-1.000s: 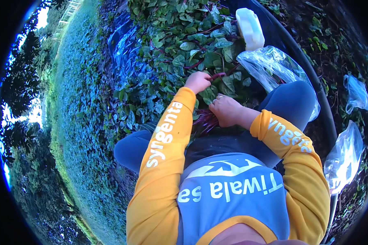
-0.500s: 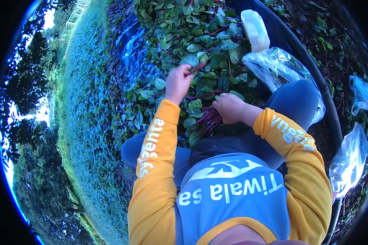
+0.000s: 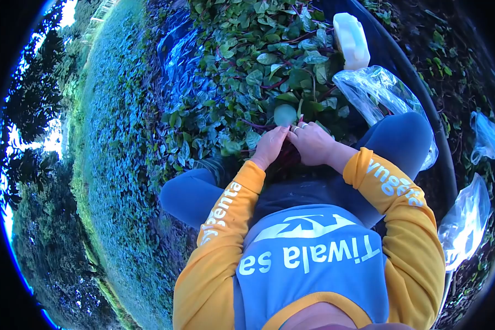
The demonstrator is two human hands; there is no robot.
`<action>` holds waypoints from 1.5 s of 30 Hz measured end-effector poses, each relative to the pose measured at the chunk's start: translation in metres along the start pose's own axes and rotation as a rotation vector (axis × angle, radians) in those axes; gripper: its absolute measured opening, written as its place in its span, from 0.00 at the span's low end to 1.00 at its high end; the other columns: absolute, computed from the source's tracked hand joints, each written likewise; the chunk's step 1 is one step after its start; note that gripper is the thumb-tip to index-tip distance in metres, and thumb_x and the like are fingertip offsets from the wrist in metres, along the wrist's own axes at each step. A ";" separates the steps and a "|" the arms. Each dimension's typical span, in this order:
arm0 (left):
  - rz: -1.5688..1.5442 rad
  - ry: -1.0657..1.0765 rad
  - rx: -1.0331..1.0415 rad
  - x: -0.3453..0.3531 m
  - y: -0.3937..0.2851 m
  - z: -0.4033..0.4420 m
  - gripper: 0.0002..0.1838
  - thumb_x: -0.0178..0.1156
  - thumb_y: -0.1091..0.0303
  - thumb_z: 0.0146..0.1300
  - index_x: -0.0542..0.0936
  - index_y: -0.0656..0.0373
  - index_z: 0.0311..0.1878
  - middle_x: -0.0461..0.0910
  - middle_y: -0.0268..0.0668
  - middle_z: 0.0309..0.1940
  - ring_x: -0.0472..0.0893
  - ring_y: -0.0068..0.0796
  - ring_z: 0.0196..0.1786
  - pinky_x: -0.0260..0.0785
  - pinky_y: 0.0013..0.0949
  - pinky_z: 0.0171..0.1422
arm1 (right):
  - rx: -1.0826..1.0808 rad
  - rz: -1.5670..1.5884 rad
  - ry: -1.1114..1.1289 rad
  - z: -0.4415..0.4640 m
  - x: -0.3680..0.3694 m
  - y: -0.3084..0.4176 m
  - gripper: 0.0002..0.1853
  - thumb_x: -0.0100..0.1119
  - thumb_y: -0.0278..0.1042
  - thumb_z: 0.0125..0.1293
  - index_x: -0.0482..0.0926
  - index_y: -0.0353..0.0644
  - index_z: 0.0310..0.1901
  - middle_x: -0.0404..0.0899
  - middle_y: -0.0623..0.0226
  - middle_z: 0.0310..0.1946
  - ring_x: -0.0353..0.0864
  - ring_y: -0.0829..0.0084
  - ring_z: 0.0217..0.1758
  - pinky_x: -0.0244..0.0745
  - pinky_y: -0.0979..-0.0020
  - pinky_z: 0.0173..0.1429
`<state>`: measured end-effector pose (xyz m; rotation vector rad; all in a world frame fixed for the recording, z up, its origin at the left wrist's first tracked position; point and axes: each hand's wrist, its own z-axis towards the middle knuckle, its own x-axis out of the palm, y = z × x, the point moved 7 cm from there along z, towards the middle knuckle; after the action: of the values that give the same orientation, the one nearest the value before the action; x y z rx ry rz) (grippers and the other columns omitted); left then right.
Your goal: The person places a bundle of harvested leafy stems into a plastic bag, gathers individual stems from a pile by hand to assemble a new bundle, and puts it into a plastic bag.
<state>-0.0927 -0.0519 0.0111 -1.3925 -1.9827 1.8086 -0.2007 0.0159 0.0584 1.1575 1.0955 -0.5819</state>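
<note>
My left hand (image 3: 270, 146) has its fingertips pinched together against my right hand, at a red-stemmed leafy shoot (image 3: 285, 114) whose round leaf stands up above the fingers. My right hand (image 3: 312, 144), with rings on it, is closed round a bunch of red-purple leafy stems (image 3: 289, 158). Most of that bunch is hidden beneath the two hands, in shadow before my lap. Just beyond them grows a dense patch of green-leaved vines (image 3: 258, 71) with reddish stems.
A whitish plastic container (image 3: 352, 41) stands right of the vines, beside a clear plastic bag (image 3: 382, 91) by my knee. A dark hose or pipe (image 3: 418, 77) curves past them. More plastic bags (image 3: 467, 220) lie farther right. Blue plastic sheeting (image 3: 180, 52) shows at left.
My left hand has come down and right from over the vines, bringing the shoot to my right hand. My right hand has stayed nearly in place with the bunch.
</note>
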 end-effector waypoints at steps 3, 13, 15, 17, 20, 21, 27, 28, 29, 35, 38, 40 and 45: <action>-0.019 0.158 -0.067 0.012 0.030 0.010 0.37 0.38 0.36 0.78 0.79 0.62 0.62 0.84 0.52 0.53 0.81 0.52 0.58 0.71 0.44 0.61 | 0.021 -0.011 0.012 -0.004 0.007 0.003 0.27 0.66 0.34 0.52 0.78 0.34 0.54 0.82 0.57 0.47 0.81 0.56 0.55 0.76 0.58 0.58; -0.134 0.211 -0.129 0.036 0.021 0.001 0.32 0.48 0.38 0.76 0.79 0.63 0.51 0.84 0.48 0.48 0.83 0.43 0.52 0.71 0.39 0.60 | 0.187 -0.025 0.227 -0.019 0.033 0.008 0.25 0.68 0.38 0.51 0.81 0.37 0.52 0.83 0.54 0.49 0.80 0.55 0.59 0.71 0.54 0.67; 0.010 0.287 -0.166 0.043 0.040 0.012 0.21 0.54 0.49 0.77 0.83 0.59 0.44 0.83 0.41 0.46 0.78 0.28 0.50 0.69 0.35 0.57 | 0.228 0.012 0.319 -0.023 0.028 0.007 0.22 0.67 0.38 0.52 0.82 0.39 0.49 0.84 0.57 0.45 0.82 0.57 0.55 0.70 0.55 0.67; -0.012 0.101 -0.113 0.038 0.045 0.022 0.09 0.62 0.62 0.70 0.84 0.58 0.38 0.82 0.39 0.42 0.80 0.32 0.49 0.71 0.38 0.54 | 0.197 -0.080 0.336 -0.023 0.022 0.007 0.20 0.69 0.38 0.51 0.83 0.41 0.47 0.85 0.58 0.43 0.84 0.60 0.53 0.72 0.55 0.65; 0.574 -0.299 0.521 0.015 -0.004 0.031 0.11 0.69 0.70 0.53 0.87 0.54 0.42 0.79 0.39 0.37 0.79 0.44 0.47 0.73 0.45 0.52 | 0.199 -0.091 0.283 -0.026 0.031 0.005 0.20 0.69 0.39 0.50 0.83 0.42 0.46 0.85 0.57 0.43 0.84 0.60 0.53 0.74 0.56 0.61; 0.570 -0.302 0.522 0.013 -0.007 0.033 0.11 0.69 0.70 0.53 0.87 0.54 0.42 0.79 0.39 0.37 0.79 0.44 0.47 0.73 0.45 0.52 | 0.199 -0.095 0.285 -0.028 0.036 0.006 0.20 0.69 0.39 0.50 0.83 0.42 0.46 0.85 0.57 0.43 0.84 0.60 0.53 0.74 0.56 0.61; 1.047 -0.151 0.535 0.024 -0.002 0.071 0.06 0.68 0.67 0.54 0.86 0.50 0.36 0.80 0.37 0.36 0.80 0.42 0.47 0.74 0.45 0.49 | 0.247 -0.008 0.253 -0.039 0.032 0.015 0.22 0.69 0.40 0.50 0.82 0.41 0.47 0.85 0.55 0.44 0.85 0.57 0.53 0.75 0.56 0.58; 1.013 -0.161 0.497 0.016 -0.007 0.077 0.03 0.65 0.67 0.56 0.84 0.52 0.33 0.82 0.38 0.35 0.82 0.44 0.45 0.75 0.47 0.47 | 0.238 0.000 0.226 -0.039 0.029 0.014 0.22 0.69 0.40 0.50 0.81 0.41 0.47 0.85 0.55 0.44 0.84 0.56 0.53 0.75 0.56 0.58; 1.018 -0.162 0.504 0.009 -0.013 0.079 0.03 0.65 0.67 0.56 0.84 0.52 0.33 0.82 0.38 0.35 0.82 0.44 0.45 0.75 0.47 0.47 | 0.227 0.007 0.195 -0.038 0.025 0.013 0.22 0.69 0.40 0.50 0.81 0.40 0.48 0.85 0.55 0.44 0.84 0.56 0.53 0.75 0.56 0.58; 0.545 -0.068 0.294 -0.049 -0.023 0.079 0.10 0.67 0.66 0.57 0.88 0.56 0.42 0.85 0.44 0.37 0.85 0.45 0.41 0.78 0.44 0.49 | 0.179 -0.033 0.024 -0.032 -0.001 0.011 0.23 0.68 0.39 0.50 0.80 0.39 0.47 0.83 0.54 0.45 0.83 0.55 0.53 0.73 0.57 0.59; 0.441 0.017 0.215 -0.048 -0.026 0.063 0.13 0.70 0.65 0.56 0.89 0.58 0.43 0.85 0.44 0.37 0.86 0.41 0.41 0.78 0.39 0.50 | 0.160 -0.022 -0.042 -0.024 -0.008 0.008 0.24 0.68 0.39 0.50 0.79 0.38 0.49 0.83 0.54 0.45 0.82 0.55 0.54 0.72 0.57 0.61; 0.339 0.085 0.156 -0.038 -0.021 0.052 0.12 0.69 0.65 0.58 0.89 0.59 0.43 0.86 0.44 0.38 0.86 0.38 0.42 0.78 0.36 0.50 | 0.160 -0.016 -0.080 -0.021 -0.010 0.004 0.24 0.68 0.39 0.51 0.78 0.38 0.50 0.83 0.54 0.45 0.82 0.55 0.54 0.72 0.57 0.61; 0.022 0.218 -0.029 -0.018 -0.002 0.030 0.18 0.64 0.67 0.63 0.83 0.66 0.53 0.86 0.40 0.44 0.83 0.26 0.46 0.75 0.32 0.54 | 0.113 0.011 -0.254 -0.023 -0.021 -0.001 0.26 0.66 0.36 0.52 0.77 0.42 0.54 0.83 0.55 0.46 0.83 0.54 0.54 0.70 0.57 0.63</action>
<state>-0.1023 -0.0854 0.0123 -1.5510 -1.8970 1.5654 -0.2185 0.0340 0.0767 1.1502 0.8476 -0.7681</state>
